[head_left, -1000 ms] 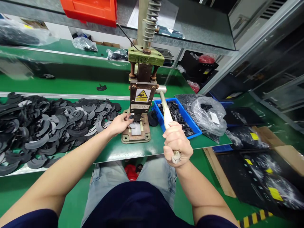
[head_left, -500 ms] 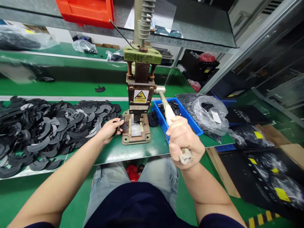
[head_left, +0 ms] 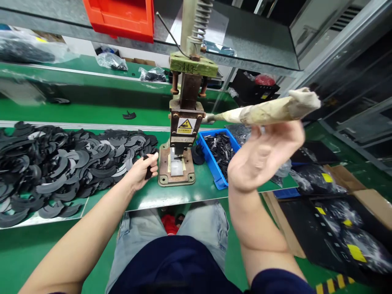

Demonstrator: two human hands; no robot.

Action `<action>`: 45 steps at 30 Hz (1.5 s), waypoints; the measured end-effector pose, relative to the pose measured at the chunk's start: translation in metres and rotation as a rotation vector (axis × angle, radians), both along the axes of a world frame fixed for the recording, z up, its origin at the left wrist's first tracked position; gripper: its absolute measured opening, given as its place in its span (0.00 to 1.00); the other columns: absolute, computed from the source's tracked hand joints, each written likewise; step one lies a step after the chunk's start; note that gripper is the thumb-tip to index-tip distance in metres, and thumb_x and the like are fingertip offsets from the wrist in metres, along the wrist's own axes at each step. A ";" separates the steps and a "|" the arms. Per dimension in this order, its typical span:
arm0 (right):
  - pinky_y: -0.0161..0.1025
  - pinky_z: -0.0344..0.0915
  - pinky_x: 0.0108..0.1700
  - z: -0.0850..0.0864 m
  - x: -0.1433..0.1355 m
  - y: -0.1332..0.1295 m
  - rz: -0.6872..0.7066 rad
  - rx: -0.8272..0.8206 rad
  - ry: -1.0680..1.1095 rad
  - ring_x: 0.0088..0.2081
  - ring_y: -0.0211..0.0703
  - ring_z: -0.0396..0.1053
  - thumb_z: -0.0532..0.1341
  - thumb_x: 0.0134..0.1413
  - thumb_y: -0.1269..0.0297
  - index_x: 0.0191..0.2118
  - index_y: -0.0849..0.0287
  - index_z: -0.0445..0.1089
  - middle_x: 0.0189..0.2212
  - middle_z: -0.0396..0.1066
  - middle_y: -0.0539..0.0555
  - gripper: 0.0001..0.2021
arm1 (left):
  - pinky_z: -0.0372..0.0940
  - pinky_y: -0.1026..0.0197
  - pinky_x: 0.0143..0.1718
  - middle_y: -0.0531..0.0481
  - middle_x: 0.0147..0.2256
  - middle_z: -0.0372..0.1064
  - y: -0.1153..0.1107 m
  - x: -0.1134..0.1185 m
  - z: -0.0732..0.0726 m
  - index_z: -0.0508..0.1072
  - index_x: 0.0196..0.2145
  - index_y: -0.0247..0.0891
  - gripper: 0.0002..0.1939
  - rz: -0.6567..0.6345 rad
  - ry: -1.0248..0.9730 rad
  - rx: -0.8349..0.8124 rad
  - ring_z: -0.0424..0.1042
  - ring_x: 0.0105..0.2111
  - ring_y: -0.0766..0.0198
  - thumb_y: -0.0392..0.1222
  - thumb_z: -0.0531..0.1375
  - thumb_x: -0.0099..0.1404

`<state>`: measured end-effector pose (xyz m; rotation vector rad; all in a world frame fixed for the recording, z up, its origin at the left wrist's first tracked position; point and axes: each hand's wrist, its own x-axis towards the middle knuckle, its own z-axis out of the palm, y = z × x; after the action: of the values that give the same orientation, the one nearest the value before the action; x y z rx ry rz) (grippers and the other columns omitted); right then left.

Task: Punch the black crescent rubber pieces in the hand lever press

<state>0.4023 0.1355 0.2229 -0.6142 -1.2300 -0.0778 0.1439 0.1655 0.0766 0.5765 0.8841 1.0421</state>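
From where I stand, I see the left hand [head_left: 142, 173] with its fingers curled closed around a small black piece [head_left: 148, 168], just beside the base of the press [head_left: 187, 110]. The right hand [head_left: 266, 157] is open, its palm showing beneath the lever's wrapped handle [head_left: 266, 112]; its fingertips are hidden. Curved black parts [head_left: 76, 163] heap the worktop [head_left: 147, 194] on the left; a blue bin [head_left: 219, 180] stands right of the press.
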 end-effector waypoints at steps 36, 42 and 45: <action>0.44 0.76 0.54 -0.155 -0.030 -0.026 0.305 -0.716 -0.582 0.49 0.44 0.77 0.60 0.70 0.60 0.55 0.52 0.75 0.49 0.79 0.55 0.12 | 0.71 0.59 0.46 0.44 0.40 0.81 -0.046 0.021 0.006 0.85 0.39 0.41 0.12 -0.213 0.599 0.521 0.77 0.41 0.54 0.51 0.71 0.64; 0.42 0.76 0.48 -0.151 -0.021 -0.019 0.279 -0.692 -0.507 0.43 0.42 0.76 0.62 0.68 0.60 0.48 0.54 0.76 0.42 0.79 0.54 0.08 | 0.70 0.59 0.43 0.46 0.36 0.81 -0.025 0.014 -0.011 0.83 0.38 0.41 0.14 -0.127 0.711 0.543 0.77 0.36 0.56 0.54 0.70 0.64; 0.44 0.76 0.49 -0.127 0.000 -0.005 0.163 -0.639 -0.359 0.45 0.42 0.75 0.61 0.69 0.58 0.53 0.54 0.72 0.45 0.75 0.55 0.12 | 0.70 0.58 0.46 0.47 0.40 0.82 0.002 0.007 -0.021 0.83 0.42 0.42 0.16 -0.088 0.979 0.601 0.78 0.40 0.55 0.56 0.67 0.67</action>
<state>0.4024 0.1306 0.0962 -1.0798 -1.6619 0.3705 0.1511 0.1678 0.0558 1.7035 1.3632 0.9213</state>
